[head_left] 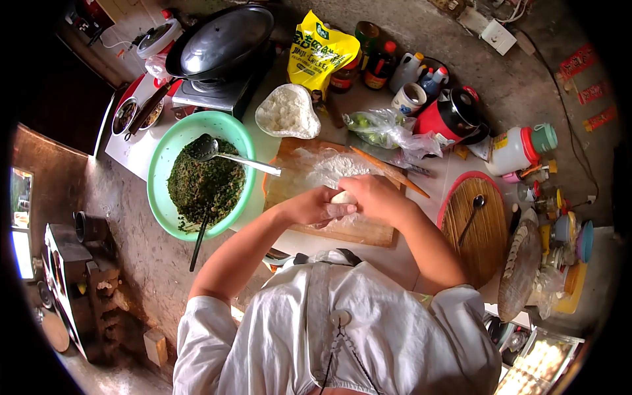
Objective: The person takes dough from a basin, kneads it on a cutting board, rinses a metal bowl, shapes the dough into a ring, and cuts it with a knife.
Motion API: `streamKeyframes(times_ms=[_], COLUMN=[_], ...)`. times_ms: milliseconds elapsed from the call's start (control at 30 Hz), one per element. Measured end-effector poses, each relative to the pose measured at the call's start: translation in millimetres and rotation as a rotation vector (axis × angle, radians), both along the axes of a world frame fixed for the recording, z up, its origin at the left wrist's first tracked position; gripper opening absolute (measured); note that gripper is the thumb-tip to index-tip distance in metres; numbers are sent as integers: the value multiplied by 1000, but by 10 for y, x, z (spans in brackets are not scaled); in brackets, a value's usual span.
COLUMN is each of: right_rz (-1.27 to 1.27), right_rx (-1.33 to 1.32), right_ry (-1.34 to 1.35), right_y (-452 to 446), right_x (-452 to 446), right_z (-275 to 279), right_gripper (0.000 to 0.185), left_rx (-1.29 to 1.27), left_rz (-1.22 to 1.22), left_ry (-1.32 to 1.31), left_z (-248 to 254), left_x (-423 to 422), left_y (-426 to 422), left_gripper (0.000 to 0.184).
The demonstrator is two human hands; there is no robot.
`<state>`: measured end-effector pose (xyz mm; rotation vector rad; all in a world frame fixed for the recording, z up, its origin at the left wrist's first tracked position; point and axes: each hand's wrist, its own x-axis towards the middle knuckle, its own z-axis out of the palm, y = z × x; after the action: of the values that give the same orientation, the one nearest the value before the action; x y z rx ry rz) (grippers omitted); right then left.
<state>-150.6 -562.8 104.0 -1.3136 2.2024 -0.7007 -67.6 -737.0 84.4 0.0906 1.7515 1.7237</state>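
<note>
Both my hands meet over a floured wooden board [293, 155], closed around a small white piece of dough [342, 197]. My left hand [319, 207] cups it from the left and below; my right hand [372, 195] grips it from the right. Loose flour [336, 168] lies on the board just beyond my fingers. A tapered wooden rolling pin [390, 172] rests across the board's far right corner. Left of the board stands a green basin [155, 178] of chopped green filling [204, 181], with a metal spoon [247, 163] and a dark-handled utensil [199, 243] in it.
A bowl of flour [288, 112] sits behind the board, near a yellow bag [320, 52]. A covered wok [227, 41] stands back left. To the right are a red kettle [447, 115], a round slatted tray [454, 227] with a spoon [475, 204], and several bottles and jars.
</note>
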Motion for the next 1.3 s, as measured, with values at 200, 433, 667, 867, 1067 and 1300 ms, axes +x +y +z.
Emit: streamKeyframes(times_ms=[200,433,667,867,1067,1300], right_rz=[-95,68,-23,-73,-37,-68], right_rx=[-72,-69,-143,-88,-197,-69], right_ry=[-242,-284,-207,-250,-219,-60], right_y=[31,91,1,167,37,-11], right_x=[-29,-90,23,-8,59,174], right_z=[-54,-212,-125,-393,-239,-62], right_gripper=[16,22,15,13,14,15], left_rx=[190,170,-43,78,122,351], left_rz=[26,39,-36,43,39,255], left_ry=[-21,-7,56,-38,-66,-200], left_z=[59,72,44,177,53,166], left_x=[-78,9,-39,21,7,141], left_y=[-102,-130,56,-179,-63,57], left_gripper=[45,47,50,58,65,66])
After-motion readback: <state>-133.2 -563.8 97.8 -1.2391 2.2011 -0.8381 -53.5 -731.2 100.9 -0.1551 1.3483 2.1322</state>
